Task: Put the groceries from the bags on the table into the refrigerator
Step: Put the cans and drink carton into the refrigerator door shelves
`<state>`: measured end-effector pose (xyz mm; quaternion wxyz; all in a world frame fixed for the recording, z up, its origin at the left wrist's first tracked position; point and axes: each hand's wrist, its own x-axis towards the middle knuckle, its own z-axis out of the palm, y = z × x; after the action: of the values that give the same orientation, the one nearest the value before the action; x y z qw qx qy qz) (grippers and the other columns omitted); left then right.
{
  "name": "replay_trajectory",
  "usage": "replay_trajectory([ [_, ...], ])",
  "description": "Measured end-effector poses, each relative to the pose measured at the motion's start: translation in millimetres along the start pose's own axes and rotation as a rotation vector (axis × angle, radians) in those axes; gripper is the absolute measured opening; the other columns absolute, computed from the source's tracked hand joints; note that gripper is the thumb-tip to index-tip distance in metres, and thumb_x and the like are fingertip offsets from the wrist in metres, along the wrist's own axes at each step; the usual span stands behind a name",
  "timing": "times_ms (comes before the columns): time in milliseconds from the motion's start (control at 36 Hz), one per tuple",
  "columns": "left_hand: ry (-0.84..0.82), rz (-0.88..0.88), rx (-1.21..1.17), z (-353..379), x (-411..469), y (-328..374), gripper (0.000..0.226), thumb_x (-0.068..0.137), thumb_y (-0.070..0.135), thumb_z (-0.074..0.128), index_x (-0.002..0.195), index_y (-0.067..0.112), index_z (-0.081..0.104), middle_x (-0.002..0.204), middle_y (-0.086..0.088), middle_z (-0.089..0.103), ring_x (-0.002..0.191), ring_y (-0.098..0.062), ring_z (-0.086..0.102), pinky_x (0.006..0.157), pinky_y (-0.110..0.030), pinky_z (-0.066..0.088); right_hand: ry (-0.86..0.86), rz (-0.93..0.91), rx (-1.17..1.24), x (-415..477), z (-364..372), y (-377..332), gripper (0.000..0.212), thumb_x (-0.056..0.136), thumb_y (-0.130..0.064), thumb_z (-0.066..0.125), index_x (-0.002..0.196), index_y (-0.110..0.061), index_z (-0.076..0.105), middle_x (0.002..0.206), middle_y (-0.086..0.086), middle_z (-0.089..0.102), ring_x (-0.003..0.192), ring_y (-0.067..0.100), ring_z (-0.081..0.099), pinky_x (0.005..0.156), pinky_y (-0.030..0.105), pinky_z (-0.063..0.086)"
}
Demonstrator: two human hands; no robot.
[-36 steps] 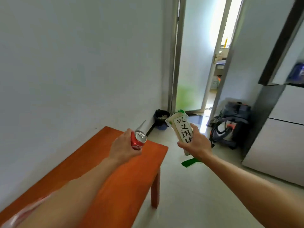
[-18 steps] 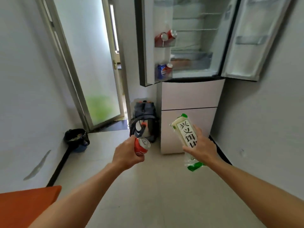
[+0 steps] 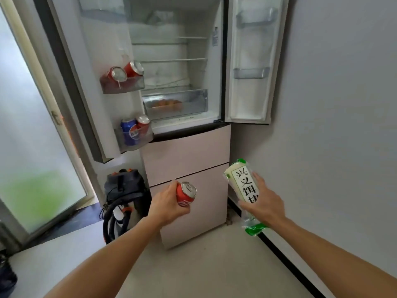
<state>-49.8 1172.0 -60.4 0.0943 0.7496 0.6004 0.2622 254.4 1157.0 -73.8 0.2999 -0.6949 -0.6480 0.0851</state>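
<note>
A pale, smooth floor (image 3: 204, 265) runs up to a plain grey wall (image 3: 343, 104) on the right, with a dark strip along the wall's foot. The fridge (image 3: 184, 155) stands in the corner with both upper doors swung wide. Its lower fronts are flat, pinkish panels. To the left is a frosted glass door (image 3: 32, 147), and by the fridge's foot stands a dark vacuum (image 3: 124, 190) with a looped hose.

The left hand (image 3: 165, 206) grips a red metal can (image 3: 186, 194) round its side, silver top tilted toward the fridge, in front of the lower panels. The right hand (image 3: 264, 203) holds a soft white packet (image 3: 241, 181) with black characters and green ends, near the wall. The fingers cover part of it.

On the left fridge door, the upper bin (image 3: 124, 86) carries a pair of tilted red tins (image 3: 117, 74). The lower bin (image 3: 139, 138) carries a blue tin (image 3: 129, 132) and a lone red tin (image 3: 143, 122) just beside it. Thin shelves show inside. The clear drawer (image 3: 193, 100) holds something orange, too blurred to name. The fridge's top is cut off.
</note>
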Motion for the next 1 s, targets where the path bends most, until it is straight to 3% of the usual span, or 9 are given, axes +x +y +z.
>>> replay_trajectory([
  [333, -0.007, 0.060, -0.159, 68.6, 201.7, 39.2, 0.072, 0.062, 0.044, 0.087, 0.117, 0.029, 0.043, 0.110, 0.005, 0.060, 0.095, -0.013, 0.060, 0.082, -0.034, 0.057, 0.018, 0.084, -0.032, 157.8, 3.1, 77.5, 0.108, 0.070, -0.059, 0.076, 0.150, -0.038, 0.006, 0.104, -0.009, 0.058, 0.077, 0.010, 0.063, 0.064, 0.030, 0.059],
  [444, 0.098, 0.045, -0.254, 80.1, 277.6, 71.4, 0.070, 0.064, 0.044, 0.087, 0.119, 0.024, 0.048, 0.108, 0.003, 0.062, 0.094, -0.013, 0.061, 0.080, -0.029, 0.055, 0.010, 0.051, -0.035, 224.0, -2.8, 101.2, 0.106, 0.072, -0.056, 0.076, 0.151, -0.035, 0.009, 0.104, -0.009, 0.059, 0.076, 0.006, 0.061, 0.057, 0.018, 0.052],
  [556, 0.183, 0.070, -0.346, 69.3, 355.2, 110.3, 0.072, 0.064, 0.051, 0.084, 0.119, 0.031, 0.042, 0.112, 0.005, 0.061, 0.098, -0.012, 0.061, 0.080, -0.027, 0.052, 0.013, 0.025, -0.028, 287.9, -10.5, 115.4, 0.105, 0.071, -0.057, 0.074, 0.151, -0.037, 0.009, 0.100, -0.012, 0.057, 0.075, 0.005, 0.061, 0.058, 0.018, 0.054],
  [639, 0.304, 0.072, -0.443, 46.1, 409.9, 146.1, 0.069, 0.066, 0.057, 0.080, 0.115, 0.032, 0.040, 0.107, 0.007, 0.060, 0.097, -0.015, 0.060, 0.085, -0.034, 0.051, 0.006, -0.001, -0.009, 328.6, -12.5, 122.2, 0.105, 0.069, -0.058, 0.073, 0.150, -0.039, 0.009, 0.099, -0.013, 0.059, 0.074, 0.006, 0.063, 0.060, 0.023, 0.057],
  [833, 0.437, 0.243, -0.701, -16.2, 543.0, 226.5, 0.068, 0.075, 0.054, 0.075, 0.123, 0.025, 0.036, 0.119, 0.002, 0.055, 0.108, -0.019, 0.057, 0.098, -0.046, 0.047, -0.017, -0.051, 0.038, 389.0, -0.1, 122.0, 0.109, 0.068, -0.056, 0.076, 0.150, -0.046, 0.005, 0.098, -0.019, 0.057, 0.070, -0.002, 0.060, 0.050, 0.010, 0.047],
  [1000, 0.538, 0.356, -0.447, -32.9, 623.3, 271.3, 0.077, 0.076, 0.066, 0.065, 0.132, 0.023, 0.035, 0.125, -0.002, 0.052, 0.117, -0.025, 0.047, 0.105, -0.046, 0.036, -0.025, -0.039, 0.083, 427.9, 16.6, 125.2, 0.111, 0.063, -0.060, 0.072, 0.142, -0.059, -0.006, 0.088, -0.017, 0.061, 0.068, -0.002, 0.063, 0.055, 0.011, 0.051],
])
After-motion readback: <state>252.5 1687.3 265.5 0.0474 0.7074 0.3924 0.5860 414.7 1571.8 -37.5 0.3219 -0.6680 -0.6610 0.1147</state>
